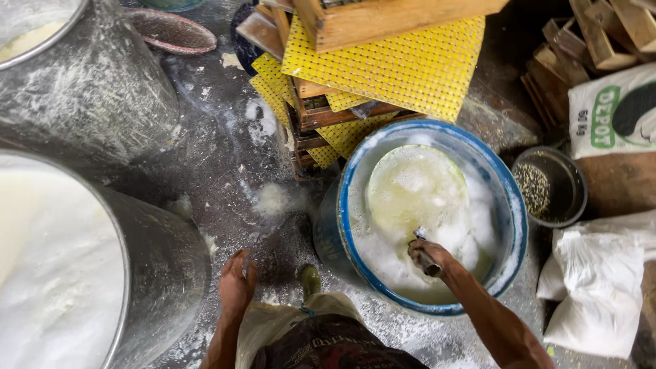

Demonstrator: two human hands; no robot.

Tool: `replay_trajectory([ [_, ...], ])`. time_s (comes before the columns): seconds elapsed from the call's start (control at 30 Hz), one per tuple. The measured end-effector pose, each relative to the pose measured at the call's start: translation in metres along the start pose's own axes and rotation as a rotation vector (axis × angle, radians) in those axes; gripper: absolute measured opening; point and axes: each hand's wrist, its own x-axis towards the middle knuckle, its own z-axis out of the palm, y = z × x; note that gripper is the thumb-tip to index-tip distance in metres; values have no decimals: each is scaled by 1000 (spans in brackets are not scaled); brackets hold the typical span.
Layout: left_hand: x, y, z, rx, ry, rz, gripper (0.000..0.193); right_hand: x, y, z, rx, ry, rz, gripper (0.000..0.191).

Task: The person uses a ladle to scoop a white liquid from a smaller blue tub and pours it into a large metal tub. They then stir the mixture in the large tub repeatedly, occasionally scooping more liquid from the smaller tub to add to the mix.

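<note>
Two metal vats [82,96], one blue barrel [509,205]

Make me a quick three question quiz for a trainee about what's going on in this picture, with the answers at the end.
1. True or false: the right hand grips a metal handle inside the blue barrel.
2. Which thing stands nearest the left hand? A. the large metal drum B. the white sack C. the small pan of grains
3. What colour are the perforated sheets stacked with the wooden frames behind the barrel?

Key
1. True. The handle runs to a round scoop full of pale foamy liquid.
2. A. The hand hangs open beside the drum, holding nothing.
3. Yellow.
</note>
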Motion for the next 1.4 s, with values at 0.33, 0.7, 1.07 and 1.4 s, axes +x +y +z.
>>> replay_trajectory([
  [0.33,-13,-54,-72,101,387,-145,40,-39,-17,97,-788,250,28,10],
  [0.7,-80,-186,-184,28,676,-464,45,80,150,281,-1010,152,376,19],
  [1.07,-51,-244,-239,-917,937,-798,41,159,361,468,-1779,-38,141,19],
  [1.4,-21,-237,-249,-658,943,-790,15,169,396,554,-1533,-336,-397,52],
])
